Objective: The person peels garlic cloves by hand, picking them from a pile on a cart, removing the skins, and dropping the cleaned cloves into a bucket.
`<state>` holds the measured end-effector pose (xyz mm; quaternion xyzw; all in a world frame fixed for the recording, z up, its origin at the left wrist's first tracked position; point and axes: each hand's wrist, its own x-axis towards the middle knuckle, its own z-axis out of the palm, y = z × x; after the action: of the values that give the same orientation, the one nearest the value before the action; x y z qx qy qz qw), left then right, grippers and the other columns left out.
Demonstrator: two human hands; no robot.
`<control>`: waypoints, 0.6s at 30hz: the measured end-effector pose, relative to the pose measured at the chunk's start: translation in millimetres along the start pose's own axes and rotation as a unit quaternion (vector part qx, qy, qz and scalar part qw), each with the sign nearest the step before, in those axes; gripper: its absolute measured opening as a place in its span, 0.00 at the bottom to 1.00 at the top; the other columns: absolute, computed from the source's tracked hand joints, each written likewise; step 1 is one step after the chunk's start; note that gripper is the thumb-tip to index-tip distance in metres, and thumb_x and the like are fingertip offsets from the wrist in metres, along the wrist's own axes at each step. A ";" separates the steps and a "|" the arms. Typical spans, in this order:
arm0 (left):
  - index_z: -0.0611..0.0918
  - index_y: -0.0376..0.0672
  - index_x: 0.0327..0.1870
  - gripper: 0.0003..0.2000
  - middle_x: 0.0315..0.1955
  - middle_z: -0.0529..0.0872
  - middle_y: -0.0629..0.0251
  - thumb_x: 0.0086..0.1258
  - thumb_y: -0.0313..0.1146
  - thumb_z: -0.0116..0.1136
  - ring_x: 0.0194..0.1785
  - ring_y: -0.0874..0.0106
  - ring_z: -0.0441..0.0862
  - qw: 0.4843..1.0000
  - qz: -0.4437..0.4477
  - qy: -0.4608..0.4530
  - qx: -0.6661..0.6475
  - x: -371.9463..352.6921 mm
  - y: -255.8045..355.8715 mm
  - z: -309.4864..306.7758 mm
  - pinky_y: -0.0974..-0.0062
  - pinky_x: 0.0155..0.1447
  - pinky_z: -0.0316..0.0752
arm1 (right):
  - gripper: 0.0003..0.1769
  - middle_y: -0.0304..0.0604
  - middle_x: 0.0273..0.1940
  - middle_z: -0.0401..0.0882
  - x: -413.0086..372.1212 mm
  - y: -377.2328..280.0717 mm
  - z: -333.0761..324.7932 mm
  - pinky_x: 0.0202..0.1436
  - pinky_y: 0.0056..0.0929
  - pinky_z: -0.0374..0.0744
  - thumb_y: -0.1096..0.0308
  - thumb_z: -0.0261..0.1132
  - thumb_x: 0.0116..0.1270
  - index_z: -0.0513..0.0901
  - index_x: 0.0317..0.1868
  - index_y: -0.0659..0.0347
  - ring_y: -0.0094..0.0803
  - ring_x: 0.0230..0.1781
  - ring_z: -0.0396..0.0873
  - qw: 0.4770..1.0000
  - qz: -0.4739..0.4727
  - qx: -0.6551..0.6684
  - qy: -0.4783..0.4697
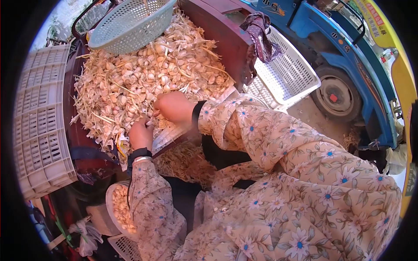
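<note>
We kept both hands at near edge of heap of pale dried garlic bulbs with straw stalks. Left hand, right hand curled, touching bulbs; whether gripping any, couldn't tell. Heap lay ahead; right hand reached deeper.
</note>
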<state>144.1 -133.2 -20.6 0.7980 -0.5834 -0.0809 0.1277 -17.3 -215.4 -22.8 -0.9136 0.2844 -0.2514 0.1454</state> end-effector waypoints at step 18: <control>0.74 0.38 0.35 0.08 0.26 0.77 0.60 0.63 0.33 0.47 0.20 0.77 0.68 0.497 -0.119 -0.024 -0.859 -42.7 -16.4 -22.7 0.86 0.19 0.60 | 0.06 0.43 0.25 0.79 22.0 -9.9 12.3 0.32 0.29 0.75 0.70 0.62 0.53 0.78 0.32 0.63 0.31 0.28 0.79 0.932 0.080 0.347 0.063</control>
<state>152.3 -85.4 -4.7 0.3546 -0.1283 -0.5756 0.7256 9.4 -219.0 -20.7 -0.7628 0.2604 -0.3793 0.4542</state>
